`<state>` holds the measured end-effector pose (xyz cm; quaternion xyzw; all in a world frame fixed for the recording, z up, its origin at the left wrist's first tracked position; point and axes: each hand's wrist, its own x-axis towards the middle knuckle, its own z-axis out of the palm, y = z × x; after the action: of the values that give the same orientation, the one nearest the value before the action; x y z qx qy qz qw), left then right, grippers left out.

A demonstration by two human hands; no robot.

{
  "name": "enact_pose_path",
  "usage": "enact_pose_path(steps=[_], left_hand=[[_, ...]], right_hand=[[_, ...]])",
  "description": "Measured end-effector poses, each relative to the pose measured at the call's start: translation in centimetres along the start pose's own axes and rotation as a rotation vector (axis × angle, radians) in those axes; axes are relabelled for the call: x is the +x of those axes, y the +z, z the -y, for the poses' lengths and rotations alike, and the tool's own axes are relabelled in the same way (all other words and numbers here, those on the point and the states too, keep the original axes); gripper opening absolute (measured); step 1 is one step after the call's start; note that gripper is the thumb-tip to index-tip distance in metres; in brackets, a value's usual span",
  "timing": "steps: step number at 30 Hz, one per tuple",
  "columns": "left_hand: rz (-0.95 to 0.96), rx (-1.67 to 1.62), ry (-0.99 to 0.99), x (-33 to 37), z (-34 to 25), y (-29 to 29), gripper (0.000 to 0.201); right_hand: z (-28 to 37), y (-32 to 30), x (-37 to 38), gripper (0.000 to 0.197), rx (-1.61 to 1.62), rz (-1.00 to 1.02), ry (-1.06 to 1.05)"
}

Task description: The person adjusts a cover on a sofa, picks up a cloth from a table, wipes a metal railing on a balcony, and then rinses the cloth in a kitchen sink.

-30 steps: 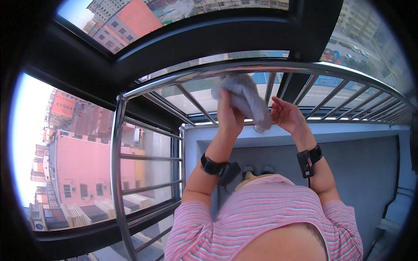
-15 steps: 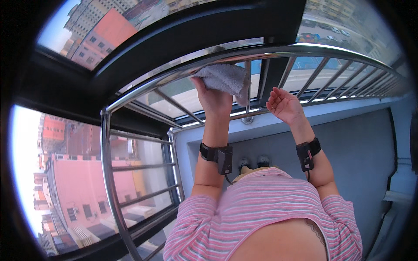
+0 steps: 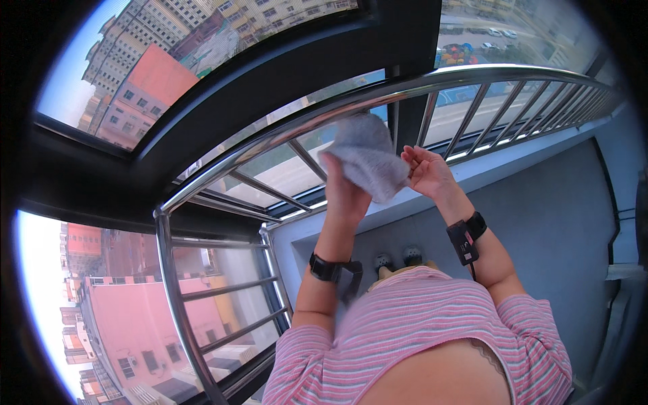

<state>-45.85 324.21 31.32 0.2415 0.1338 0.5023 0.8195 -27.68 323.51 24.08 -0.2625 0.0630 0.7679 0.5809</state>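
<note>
My left hand (image 3: 345,192) is closed on a light grey cloth (image 3: 371,155) with a fluffy, towel-like surface. The cloth is bunched and hangs to the right of the hand, just below the top bar of the metal railing (image 3: 310,117); whether it touches the bar I cannot tell. Beside the cloth's right edge is my right hand (image 3: 428,174), palm turned up and fingers loosely curled but apart. Its fingertips come up against the edge of the cloth, without a visible grip on it.
Shiny vertical bars (image 3: 476,111) run along the railing to the right. Black window frames (image 3: 223,88) stand beyond it, with buildings and parked cars outside. A pale ledge (image 3: 533,145) lies under the bars. My shoes (image 3: 412,255) are on the grey floor (image 3: 540,209).
My left hand has drawn the cloth away from the railing bar, toward me and to the right. My right hand has come close to the cloth's edge. The view has shifted slightly.
</note>
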Motion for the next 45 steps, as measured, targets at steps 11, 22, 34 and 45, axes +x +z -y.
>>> enact_pose_path(steps=[11, 22, 34, 45], left_hand=[[0.226, -0.148, 0.02, 5.6, 4.4, 3.7, 0.059], [0.157, -0.154, 0.246, 9.0, 7.0, 5.7, 0.072], [-0.025, -0.064, 0.502, 6.0, 15.3, 11.7, 0.057], [0.033, -0.08, 0.507, 13.3, 18.6, 13.4, 0.061]], right_hand=[[2.4, -0.8, -4.5, 0.015, 0.005, -0.055, -0.192], [8.7, -3.6, -6.9, 0.012, 0.009, 0.017, -0.1], [17.6, -8.2, -11.0, 0.011, -0.039, 0.055, 0.042], [25.3, -13.0, -15.0, 0.011, -0.003, 0.065, -0.006]])
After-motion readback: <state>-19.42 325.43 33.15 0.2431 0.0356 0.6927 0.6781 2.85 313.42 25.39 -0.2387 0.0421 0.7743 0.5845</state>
